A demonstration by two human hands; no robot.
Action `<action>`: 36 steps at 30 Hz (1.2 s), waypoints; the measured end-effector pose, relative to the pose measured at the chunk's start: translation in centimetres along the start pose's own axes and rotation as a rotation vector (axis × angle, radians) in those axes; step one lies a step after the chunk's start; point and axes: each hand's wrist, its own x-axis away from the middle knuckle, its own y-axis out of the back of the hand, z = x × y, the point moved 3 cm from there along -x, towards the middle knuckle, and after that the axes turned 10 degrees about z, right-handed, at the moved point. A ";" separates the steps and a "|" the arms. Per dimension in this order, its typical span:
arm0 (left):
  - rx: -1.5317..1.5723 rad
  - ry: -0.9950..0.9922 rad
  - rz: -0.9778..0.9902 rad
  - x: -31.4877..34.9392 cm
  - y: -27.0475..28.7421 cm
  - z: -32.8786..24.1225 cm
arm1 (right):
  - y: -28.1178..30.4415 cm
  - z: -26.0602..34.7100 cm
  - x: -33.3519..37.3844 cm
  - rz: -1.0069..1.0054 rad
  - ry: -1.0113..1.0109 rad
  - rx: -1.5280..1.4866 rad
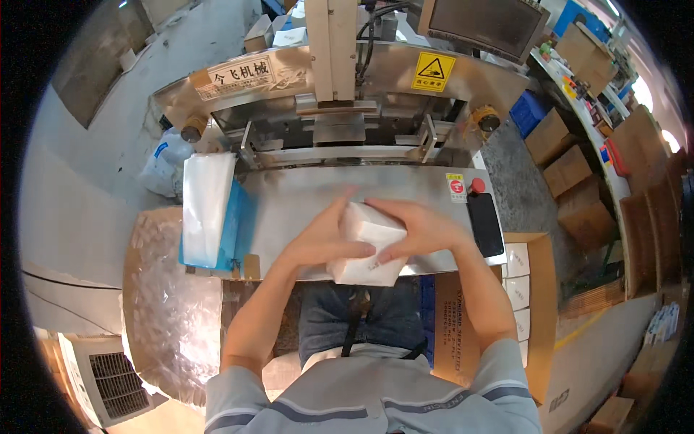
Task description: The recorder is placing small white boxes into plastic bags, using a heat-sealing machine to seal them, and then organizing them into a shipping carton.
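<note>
A white soft pack wrapped in clear film [367,246] sits at the near edge of a steel machine table [303,199]. My left hand [324,237] grips its left side and my right hand [417,228] presses on its top right. Both hands are closed around the pack. Its lower part hangs slightly over the table edge above my lap.
A stack of clear plastic bags [204,206] lies on a blue holder [235,217] at the left. A sealing machine [340,94] stands behind with a red button [477,186]. A black phone [485,223] lies at the right. An open carton with white packs [522,289] stands at my right.
</note>
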 end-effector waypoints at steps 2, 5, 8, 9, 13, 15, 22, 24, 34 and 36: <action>0.081 0.043 0.078 -1.5 -0.3 -0.2 | -0.7 -0.8 0.6 0.207 -0.194 -0.327; 0.068 0.135 0.000 -4.5 1.4 1.9 | -1.8 -3.1 3.8 0.005 -0.369 -0.418; -0.587 0.318 -0.235 -7.7 5.9 5.4 | -2.7 -4.2 9.4 -0.256 -0.441 -0.707; -0.737 0.376 -0.260 -8.4 6.8 6.2 | -2.4 -4.0 11.6 -0.331 -0.470 -0.660; -0.733 0.458 -0.075 -11.3 10.6 10.0 | -2.2 -2.3 22.1 -0.592 -0.562 -0.640; -0.815 0.536 0.017 -14.0 10.7 10.9 | -2.6 -1.5 29.2 -0.795 -0.671 -0.597; -0.855 0.315 -0.215 -10.8 9.9 9.4 | -2.5 4.9 46.9 -0.533 -1.550 0.430; -0.639 0.212 -0.092 -9.1 9.0 7.7 | -4.2 4.6 51.3 -0.229 -1.874 0.177; -0.486 0.250 -0.109 0.4 6.8 3.0 | -21.5 4.9 70.4 -0.122 -1.869 -0.742; -0.488 0.238 -0.142 3.1 7.1 1.7 | -19.0 5.4 67.0 -0.230 -1.862 -0.886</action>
